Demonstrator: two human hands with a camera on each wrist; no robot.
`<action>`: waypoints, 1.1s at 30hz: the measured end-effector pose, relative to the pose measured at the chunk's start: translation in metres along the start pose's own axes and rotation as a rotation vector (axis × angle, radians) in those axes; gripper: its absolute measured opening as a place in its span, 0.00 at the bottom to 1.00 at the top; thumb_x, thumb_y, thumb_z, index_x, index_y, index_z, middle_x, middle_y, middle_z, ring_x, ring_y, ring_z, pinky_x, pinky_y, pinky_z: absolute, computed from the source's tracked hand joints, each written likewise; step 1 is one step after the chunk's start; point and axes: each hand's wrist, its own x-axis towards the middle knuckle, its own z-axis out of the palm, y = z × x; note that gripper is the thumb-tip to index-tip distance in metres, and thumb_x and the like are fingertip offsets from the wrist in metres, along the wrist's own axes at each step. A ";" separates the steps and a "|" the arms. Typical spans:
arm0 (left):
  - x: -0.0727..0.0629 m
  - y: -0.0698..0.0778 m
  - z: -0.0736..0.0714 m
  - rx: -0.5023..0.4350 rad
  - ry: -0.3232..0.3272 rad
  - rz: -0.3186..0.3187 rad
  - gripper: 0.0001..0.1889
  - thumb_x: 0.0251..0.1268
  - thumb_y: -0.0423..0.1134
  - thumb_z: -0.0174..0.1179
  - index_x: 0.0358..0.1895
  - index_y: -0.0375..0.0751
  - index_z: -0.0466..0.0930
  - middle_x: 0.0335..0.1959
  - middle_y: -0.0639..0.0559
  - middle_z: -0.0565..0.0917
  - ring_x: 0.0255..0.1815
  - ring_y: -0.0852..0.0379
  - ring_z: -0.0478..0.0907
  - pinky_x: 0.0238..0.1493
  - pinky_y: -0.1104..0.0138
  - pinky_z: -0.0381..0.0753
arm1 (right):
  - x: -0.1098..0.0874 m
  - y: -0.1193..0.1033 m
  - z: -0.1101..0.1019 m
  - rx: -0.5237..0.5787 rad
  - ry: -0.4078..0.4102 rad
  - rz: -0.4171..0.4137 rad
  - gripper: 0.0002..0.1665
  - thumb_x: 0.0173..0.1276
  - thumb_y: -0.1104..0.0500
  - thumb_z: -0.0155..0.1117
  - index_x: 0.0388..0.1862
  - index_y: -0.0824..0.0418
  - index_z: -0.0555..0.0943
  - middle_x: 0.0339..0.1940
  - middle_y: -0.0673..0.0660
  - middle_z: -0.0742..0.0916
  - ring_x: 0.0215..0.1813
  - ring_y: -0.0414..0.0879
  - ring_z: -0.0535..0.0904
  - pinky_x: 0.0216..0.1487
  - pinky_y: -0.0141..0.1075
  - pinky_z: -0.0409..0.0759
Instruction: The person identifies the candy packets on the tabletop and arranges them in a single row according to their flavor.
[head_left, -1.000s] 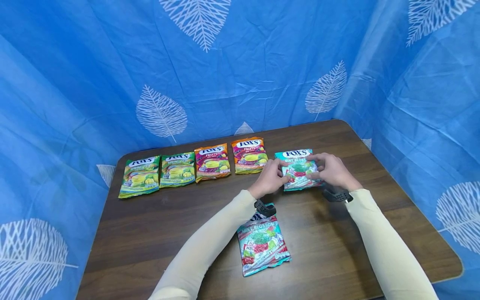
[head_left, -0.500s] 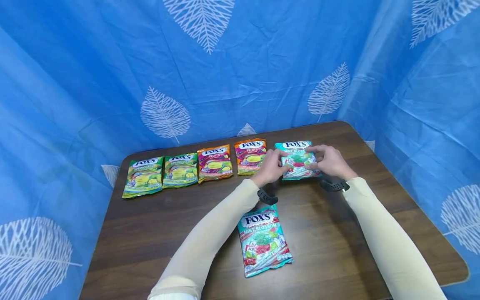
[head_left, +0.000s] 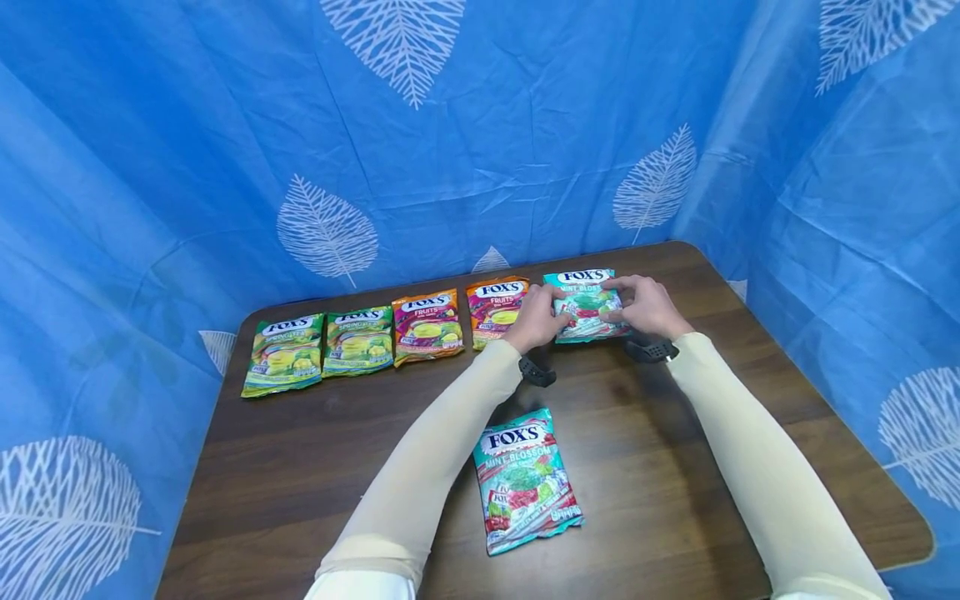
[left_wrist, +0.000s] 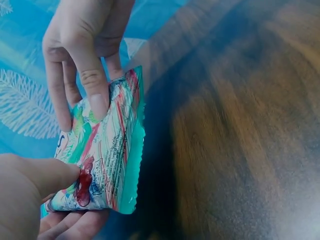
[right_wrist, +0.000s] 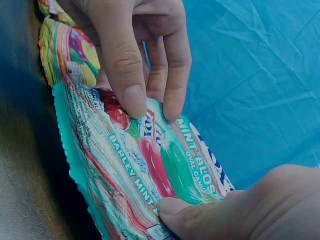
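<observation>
A teal bag of Fox's Mint Blossom candy (head_left: 583, 302) is at the back of the table, held between both hands. My left hand (head_left: 536, 320) grips its left side, and in the left wrist view the thumb (left_wrist: 55, 175) presses the front while fingers reach underneath. On the opposite side my right hand (head_left: 648, 308) holds the bag, thumb on the front, fingers near the upper edge. The right wrist view shows the printed front of the candy bag (right_wrist: 160, 165) between the two thumbs. A second Mint Blossom bag (head_left: 527, 487) lies flat nearer the front.
To the left along the back runs a row: two green Springtea bags (head_left: 283, 357) and two orange-and-purple Fruits bags (head_left: 427, 327). The right Fruits bag is partly behind my left hand. Blue leaf-print curtains (head_left: 480, 125) surround the wooden table (head_left: 300, 467).
Both hands have moved the held candy bag away from me toward the table's back edge, level with the row of bags. The front Mint Blossom bag has stayed put.
</observation>
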 end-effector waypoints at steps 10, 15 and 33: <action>0.023 -0.017 0.014 0.134 0.032 -0.018 0.23 0.77 0.45 0.71 0.69 0.41 0.82 0.62 0.47 0.79 0.64 0.53 0.71 0.67 0.62 0.77 | 0.013 0.001 0.005 0.003 -0.028 0.022 0.35 0.73 0.62 0.77 0.76 0.65 0.79 0.74 0.74 0.77 0.64 0.70 0.79 0.65 0.62 0.80; 0.024 -0.015 0.016 0.162 0.033 -0.030 0.23 0.78 0.45 0.69 0.69 0.40 0.81 0.65 0.45 0.77 0.67 0.52 0.72 0.71 0.62 0.75 | 0.019 0.002 0.009 0.000 -0.025 0.020 0.34 0.73 0.63 0.77 0.76 0.66 0.78 0.75 0.74 0.76 0.64 0.70 0.78 0.65 0.62 0.80; -0.010 0.024 -0.007 0.164 0.037 -0.085 0.23 0.78 0.40 0.68 0.69 0.35 0.79 0.66 0.42 0.76 0.67 0.51 0.73 0.71 0.62 0.75 | 0.032 0.008 0.020 0.009 -0.028 0.021 0.36 0.74 0.64 0.77 0.78 0.66 0.76 0.77 0.75 0.73 0.67 0.71 0.76 0.68 0.63 0.79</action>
